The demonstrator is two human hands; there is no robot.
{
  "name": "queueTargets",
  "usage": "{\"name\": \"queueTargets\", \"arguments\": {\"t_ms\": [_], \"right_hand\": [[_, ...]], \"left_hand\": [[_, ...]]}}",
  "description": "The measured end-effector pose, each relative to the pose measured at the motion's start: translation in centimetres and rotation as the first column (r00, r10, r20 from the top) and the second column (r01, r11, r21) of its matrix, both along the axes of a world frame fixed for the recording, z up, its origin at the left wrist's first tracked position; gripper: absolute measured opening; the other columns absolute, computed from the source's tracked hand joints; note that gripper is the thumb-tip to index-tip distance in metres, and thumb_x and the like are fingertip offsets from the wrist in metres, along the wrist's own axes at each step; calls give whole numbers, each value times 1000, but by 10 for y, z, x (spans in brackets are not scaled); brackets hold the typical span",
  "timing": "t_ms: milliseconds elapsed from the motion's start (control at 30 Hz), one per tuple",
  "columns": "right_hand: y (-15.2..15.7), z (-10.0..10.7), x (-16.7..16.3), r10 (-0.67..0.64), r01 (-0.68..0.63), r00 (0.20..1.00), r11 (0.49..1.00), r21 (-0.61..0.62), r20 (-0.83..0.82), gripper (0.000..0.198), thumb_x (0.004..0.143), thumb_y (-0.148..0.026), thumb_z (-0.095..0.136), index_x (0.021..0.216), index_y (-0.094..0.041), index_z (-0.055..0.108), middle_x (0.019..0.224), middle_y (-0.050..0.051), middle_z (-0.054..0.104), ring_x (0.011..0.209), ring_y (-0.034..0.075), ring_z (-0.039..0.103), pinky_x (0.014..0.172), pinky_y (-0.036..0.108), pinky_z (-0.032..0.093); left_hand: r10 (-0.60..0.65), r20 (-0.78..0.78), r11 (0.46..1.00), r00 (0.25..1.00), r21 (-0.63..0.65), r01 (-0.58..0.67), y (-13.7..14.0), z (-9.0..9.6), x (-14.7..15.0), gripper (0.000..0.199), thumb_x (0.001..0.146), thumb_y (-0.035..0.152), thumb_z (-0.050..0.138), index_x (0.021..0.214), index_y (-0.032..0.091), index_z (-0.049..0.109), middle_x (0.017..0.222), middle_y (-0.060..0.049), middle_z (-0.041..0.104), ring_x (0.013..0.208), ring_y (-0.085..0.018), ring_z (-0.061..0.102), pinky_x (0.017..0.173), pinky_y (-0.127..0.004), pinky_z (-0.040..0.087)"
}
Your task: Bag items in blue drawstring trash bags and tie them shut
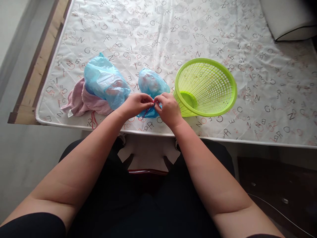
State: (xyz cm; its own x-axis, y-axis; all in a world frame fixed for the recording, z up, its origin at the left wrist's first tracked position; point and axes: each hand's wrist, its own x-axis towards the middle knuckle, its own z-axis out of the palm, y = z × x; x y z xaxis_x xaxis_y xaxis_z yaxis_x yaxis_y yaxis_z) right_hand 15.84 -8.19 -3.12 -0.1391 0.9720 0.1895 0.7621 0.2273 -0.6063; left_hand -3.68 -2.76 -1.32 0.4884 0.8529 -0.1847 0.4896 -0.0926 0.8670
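A small blue plastic bag (152, 82) with something pale inside lies near the front edge of the mattress. At its gathered neck, a thin red string (145, 113) shows between my fingers. My left hand (138, 103) is closed in a pinch on the string. From the other side, my right hand (168, 107) also pinches at the string, its fingertips almost touching the left ones. The bag's loose blue end spreads below the fingers. To the left sits a larger filled blue plastic bag (105, 81), resting partly on a pink cloth (83, 99).
A green mesh basket (208, 110) lies tilted beside my right hand, its opening toward me. Another red string (94, 119) lies by the cloth. The letter-printed mattress (267, 76) has a wooden frame (41, 66) at left. A white object (287, 19) stands far right.
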Motion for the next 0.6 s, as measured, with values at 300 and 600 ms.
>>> {"name": "queueTargets", "arguments": {"t_ms": [300,600], "right_hand": [[-2,0,-5,-135,126,989,983,-133,-63,10,95,-17,63,89,-24,61,95,6,68,86,23,57,79,38,45],[1,-1,-2,-129,111,982,985,-130,-136,14,92,-14,58,85,-26,53,93,5,66,87,22,57,82,39,46]], "left_hand": [[8,-56,1000,998,2,-8,-2,-3,3,18,95,32,73,100,19,83,76,-2,72,69,-16,60,66,-29,47],[22,-121,992,992,129,-7,1,-9,0,15,96,29,71,99,21,82,85,-3,76,79,-17,66,76,-29,54]]}}
